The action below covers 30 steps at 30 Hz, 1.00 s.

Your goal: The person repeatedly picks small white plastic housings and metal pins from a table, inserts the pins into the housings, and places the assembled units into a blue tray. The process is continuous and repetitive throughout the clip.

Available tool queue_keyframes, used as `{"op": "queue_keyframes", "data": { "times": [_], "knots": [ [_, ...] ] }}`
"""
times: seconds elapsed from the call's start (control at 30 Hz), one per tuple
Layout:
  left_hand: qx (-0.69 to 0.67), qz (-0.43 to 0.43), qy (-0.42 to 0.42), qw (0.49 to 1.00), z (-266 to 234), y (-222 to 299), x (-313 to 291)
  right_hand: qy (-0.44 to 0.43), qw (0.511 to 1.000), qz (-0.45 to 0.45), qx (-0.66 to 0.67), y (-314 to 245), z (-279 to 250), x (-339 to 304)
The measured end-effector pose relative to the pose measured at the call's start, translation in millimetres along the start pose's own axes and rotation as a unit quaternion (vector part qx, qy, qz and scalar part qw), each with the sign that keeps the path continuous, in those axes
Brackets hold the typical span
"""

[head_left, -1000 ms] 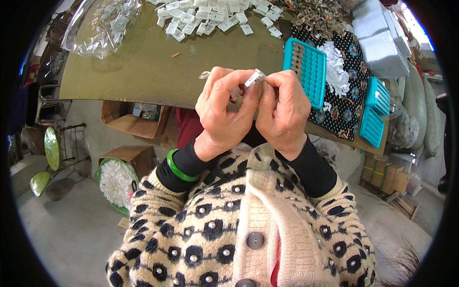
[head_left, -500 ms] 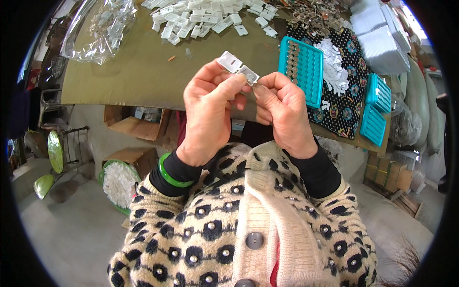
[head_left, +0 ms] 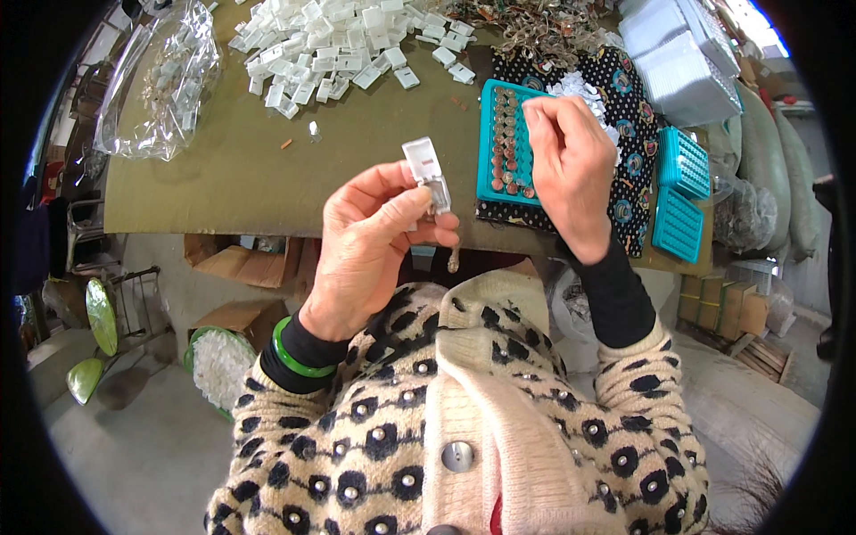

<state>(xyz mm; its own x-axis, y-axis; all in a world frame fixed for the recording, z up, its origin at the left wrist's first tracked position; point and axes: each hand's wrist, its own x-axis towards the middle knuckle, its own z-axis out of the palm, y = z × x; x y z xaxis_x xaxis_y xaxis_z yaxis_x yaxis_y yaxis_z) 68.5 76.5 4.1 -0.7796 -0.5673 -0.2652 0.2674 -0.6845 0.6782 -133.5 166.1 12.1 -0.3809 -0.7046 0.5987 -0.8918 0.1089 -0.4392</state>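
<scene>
My left hand (head_left: pixel 370 227) grips a small white hinged plastic case (head_left: pixel 423 160) between thumb and fingers, its lid swung up. A short brownish-gold strand (head_left: pixel 454 259) dangles below the fingers; its upper end is hidden. Over the right side of a teal tray (head_left: pixel 486 143) is my right hand (head_left: pixel 575 160), with thumb and fingers drawn together. Whatever it may hold cannot be made out. Small round metallic pieces (head_left: pixel 508 134) sit in rows in the tray's left part, while the hand covers much of its right part.
Many white plastic cases (head_left: pixel 343 53) lie heaped at the back, near a clear plastic bag (head_left: pixel 160 89). White flat pieces (head_left: pixel 575 87) rest on a dark patterned cloth (head_left: pixel 631 116). More teal trays (head_left: pixel 679 223) and stacked white trays (head_left: pixel 687 76) stand at right.
My right hand has left the case and moved right, over the teal tray. My left hand has kept the case, now tilted more upright, with the strand hanging. The whole view has shifted somewhat.
</scene>
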Motion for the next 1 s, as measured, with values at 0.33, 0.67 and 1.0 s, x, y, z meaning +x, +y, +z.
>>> {"op": "queue_keyframes", "data": {
  "times": [0.33,0.67,1.0],
  "knots": [
    [0.001,-0.047,0.030,0.998,-2.4,-0.1,9.6,-0.056,0.992,-0.079,-0.079,43.0,31.3,16.8],
    [-0.040,-0.083,-0.027,0.995,-6.0,3.1,29.2,-0.149,0.970,0.143,0.125,41.4,-4.0,22.0],
    [-0.028,-0.073,-0.006,0.997,-7.8,-0.3,33.8,-0.190,0.982,-0.009,0.012,37.8,-12.1,13.9]
  ]
}}
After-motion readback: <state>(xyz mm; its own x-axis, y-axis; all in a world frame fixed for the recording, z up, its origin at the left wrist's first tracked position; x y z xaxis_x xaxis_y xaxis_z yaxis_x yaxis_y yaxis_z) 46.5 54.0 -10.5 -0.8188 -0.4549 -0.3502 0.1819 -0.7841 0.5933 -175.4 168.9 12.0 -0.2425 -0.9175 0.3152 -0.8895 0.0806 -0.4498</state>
